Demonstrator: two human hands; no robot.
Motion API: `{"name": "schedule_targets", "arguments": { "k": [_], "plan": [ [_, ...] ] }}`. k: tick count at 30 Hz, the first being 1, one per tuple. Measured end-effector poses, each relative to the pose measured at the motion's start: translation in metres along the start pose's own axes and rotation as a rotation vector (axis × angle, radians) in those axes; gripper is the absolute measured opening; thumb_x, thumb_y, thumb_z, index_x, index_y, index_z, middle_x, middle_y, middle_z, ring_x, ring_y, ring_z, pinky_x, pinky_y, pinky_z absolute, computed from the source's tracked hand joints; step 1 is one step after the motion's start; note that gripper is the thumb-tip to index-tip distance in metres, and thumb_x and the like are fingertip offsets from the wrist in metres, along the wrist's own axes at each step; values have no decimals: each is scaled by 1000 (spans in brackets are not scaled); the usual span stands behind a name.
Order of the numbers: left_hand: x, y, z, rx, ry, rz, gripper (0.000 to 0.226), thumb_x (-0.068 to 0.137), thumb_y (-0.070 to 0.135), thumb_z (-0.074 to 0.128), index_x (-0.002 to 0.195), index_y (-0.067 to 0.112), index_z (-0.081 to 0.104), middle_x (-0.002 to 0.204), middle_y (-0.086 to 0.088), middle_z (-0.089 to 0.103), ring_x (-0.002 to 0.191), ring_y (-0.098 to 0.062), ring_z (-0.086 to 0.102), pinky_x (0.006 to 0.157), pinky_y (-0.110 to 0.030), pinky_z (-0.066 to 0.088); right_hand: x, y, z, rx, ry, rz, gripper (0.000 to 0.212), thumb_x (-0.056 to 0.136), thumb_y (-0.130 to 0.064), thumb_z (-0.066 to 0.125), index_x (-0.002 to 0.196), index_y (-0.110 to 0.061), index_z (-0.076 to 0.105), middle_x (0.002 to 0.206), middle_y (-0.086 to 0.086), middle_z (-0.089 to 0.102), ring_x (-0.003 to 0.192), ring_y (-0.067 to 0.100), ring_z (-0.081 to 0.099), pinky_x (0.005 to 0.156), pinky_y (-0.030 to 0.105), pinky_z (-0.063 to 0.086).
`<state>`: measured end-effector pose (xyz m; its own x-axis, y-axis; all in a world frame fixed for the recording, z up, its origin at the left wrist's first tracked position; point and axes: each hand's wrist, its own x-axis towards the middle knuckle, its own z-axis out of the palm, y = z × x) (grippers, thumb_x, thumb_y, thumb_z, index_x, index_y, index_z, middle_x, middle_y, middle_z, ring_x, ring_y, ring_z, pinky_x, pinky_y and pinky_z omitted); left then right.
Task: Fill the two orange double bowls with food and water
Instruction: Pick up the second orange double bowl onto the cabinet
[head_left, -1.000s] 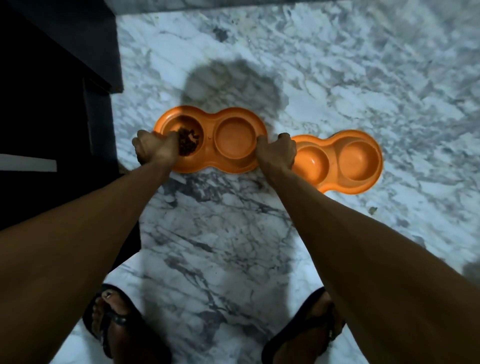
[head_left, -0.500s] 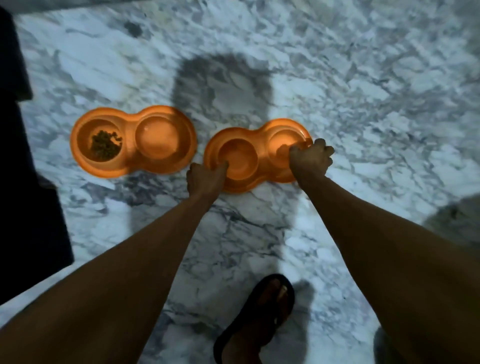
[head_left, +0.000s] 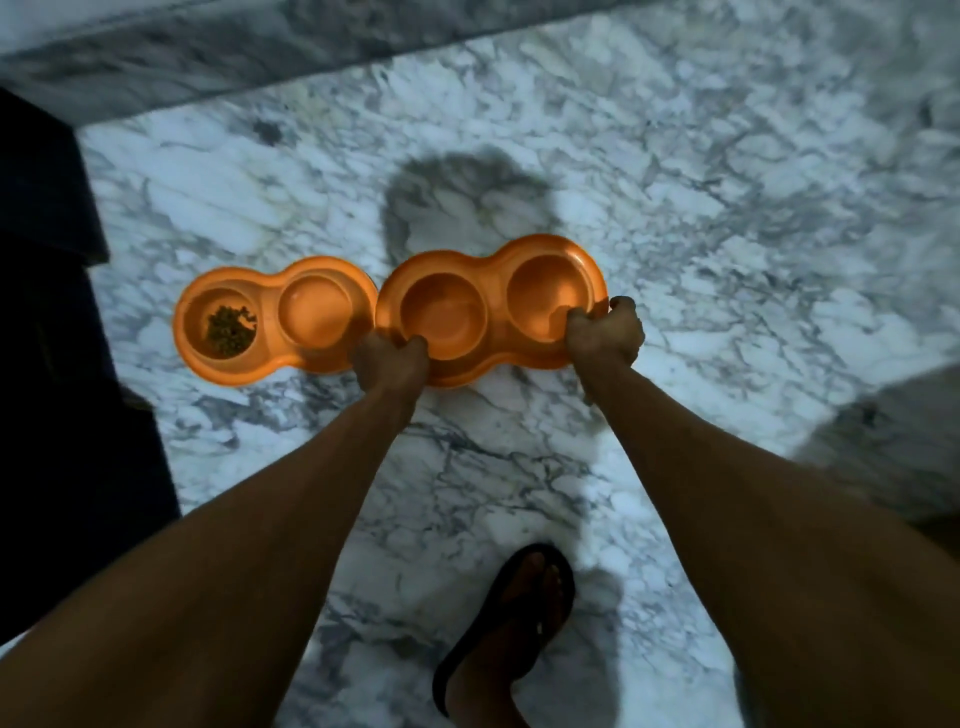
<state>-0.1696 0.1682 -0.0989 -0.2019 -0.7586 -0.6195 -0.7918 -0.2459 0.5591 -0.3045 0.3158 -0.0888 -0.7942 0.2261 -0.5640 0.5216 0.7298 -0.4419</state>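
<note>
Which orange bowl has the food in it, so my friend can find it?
Look at the white and grey marble floor, near the dark furniture on the left. Two orange plastic double bowls lie side by side; pick the left double bowl, which no hand touches. Only its left cup holds dark kibble; every other cup looks empty.

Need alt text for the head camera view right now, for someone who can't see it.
Both bare hands, left hand and right hand, grip the near rim of an empty orange plastic double bowl over a white marble floor. Beside it, a matching second double bowl holds dry pellets in its left cup only.
</note>
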Motion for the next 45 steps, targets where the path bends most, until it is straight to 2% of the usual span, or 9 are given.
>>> {"name": "schedule_targets", "arguments": {
  "k": [5, 10, 15, 21, 25, 32, 38, 42, 45],
  "plan": [
    [-49, 90, -81, -25, 86, 35, 25, 78, 22, 69, 78, -2, 63, 77, -15, 61, 75, -24, 57, 71, -40, 50, -68, -82, -70, 122, -55, -30, 60, 81, -26, 63, 136, -9, 47, 127, 17, 56, 115, 35, 57, 95, 45, 50],
    [-89, 173, -178, -73, 95, 33, 70, 48, 53, 53, 89, -2, 65, 87, -29, 68, 87, -44, 67, 78, -52, 57, -154, -187, -154, 205, -76, -79, 56, 84, -25, 63, 137, -14, 47, 133, 14, 49, 111, 35, 57, 90, 42, 50],
    [-175, 262, -294, -184, 191, 13, 47, 71, 40, 63, 96, 0, 63, 107, -26, 63, 84, -39, 64, 74, -47, 57, -253, -278, -234, 227, -118, -193, 56, 83, -27, 65, 135, -17, 47, 133, 11, 46, 101, 30, 55, 78, 38, 48],
    [-242, 300, -394, -370, 244, 109, 49, 56, 48, 56, 82, 6, 61, 100, -26, 64, 93, -41, 63, 80, -51, 57, -365, -346, -309, 253, -95, -352, 56, 80, -27, 69, 132, -12, 52, 132, 14, 51, 117, 34, 55, 95, 43, 48],
    [-293, 320, -468, -442, 235, 164, 46, 64, 42, 61, 88, 3, 61, 110, -27, 60, 87, -35, 62, 68, -38, 49, -442, -367, -339, 280, -80, -364, 57, 80, -29, 69, 131, -14, 50, 133, 16, 52, 118, 35, 54, 97, 46, 48],
    [-336, 304, -608, -470, 301, 201, 47, 75, 37, 69, 107, 3, 67, 113, -21, 64, 99, -37, 62, 88, -40, 50, -587, -379, -336, 348, -68, -431, 59, 79, -34, 69, 131, -13, 51, 131, 15, 55, 116, 35, 56, 94, 48, 50],
    [-346, 246, -747, -552, 365, 206, 25, 81, 28, 71, 92, 8, 60, 120, -19, 58, 96, -35, 61, 91, -39, 52, -722, -385, -291, 381, -104, -508, 59, 78, -35, 70, 130, -13, 51, 131, 16, 55, 116, 35, 56, 98, 48, 49],
    [-346, 202, -834, -581, 422, 182, 36, 81, 28, 72, 107, 5, 62, 124, -16, 57, 102, -34, 61, 94, -45, 53, -802, -390, -248, 375, -183, -541, 57, 80, -33, 70, 130, -12, 50, 131, 15, 53, 113, 36, 56, 95, 46, 50],
    [-338, 168, -894, -592, 469, 158, 34, 77, 31, 74, 99, 7, 65, 119, -18, 61, 94, -34, 64, 87, -49, 57, -858, -398, -211, 358, -243, -576, 56, 82, -34, 71, 129, -13, 49, 132, 15, 53, 113, 36, 57, 93, 46, 51]
  ]
}}
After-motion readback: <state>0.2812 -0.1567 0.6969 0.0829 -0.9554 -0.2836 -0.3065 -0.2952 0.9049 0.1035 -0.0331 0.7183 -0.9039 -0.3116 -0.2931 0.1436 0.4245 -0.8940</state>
